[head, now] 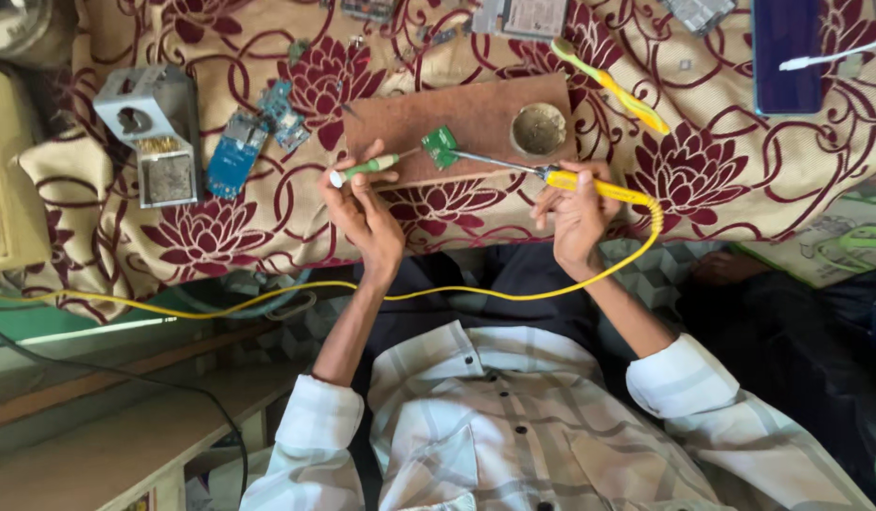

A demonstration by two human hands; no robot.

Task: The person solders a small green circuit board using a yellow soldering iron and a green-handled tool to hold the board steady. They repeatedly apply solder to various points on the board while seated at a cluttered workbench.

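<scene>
Circuit board: a small green square circuit board (441, 147) lies flat on a brown wooden work board (409, 118), near that board's middle; its top carries tiny parts too small to tell apart.
Soldering iron: a yellow-handled soldering iron with a thin metal shaft (589, 184) slants in from the right, its tip at the green board's right edge; a yellow cord (513, 291) loops from the handle down and away to the left.
Right hand: the right hand (578, 216) is closed around the yellow handle, fingers curled over it.
Left hand: the left hand (362, 208) pinches a slim green-handled tool with a white end (364, 170) between thumb and fingertips; the tool's thin tip points at the green board's left side.
Round dish: a shallow round metal dish with a dull brownish inside (538, 130) sits on the wooden board, just right of the green board.
Cloth: a cream cloth with dark red flowers (211, 237) covers the table under everything.
Blue boards: two blue-green circuit boards (237, 156) lie on the cloth to the left, well apart from the hands.
Grey holder: a grey metal box-shaped stand (159, 132) stands left of the blue boards.
Labelled pack: a pale rectangular printed card (523, 17) lies at the top edge, print too small to read.
Dark slab: a dark purple flat rectangle (786, 57) lies at the top right with a white cable (835, 55) across it.
Toothbrush: a yellow and green toothbrush (613, 87) lies slanted, right of the dish.
</scene>
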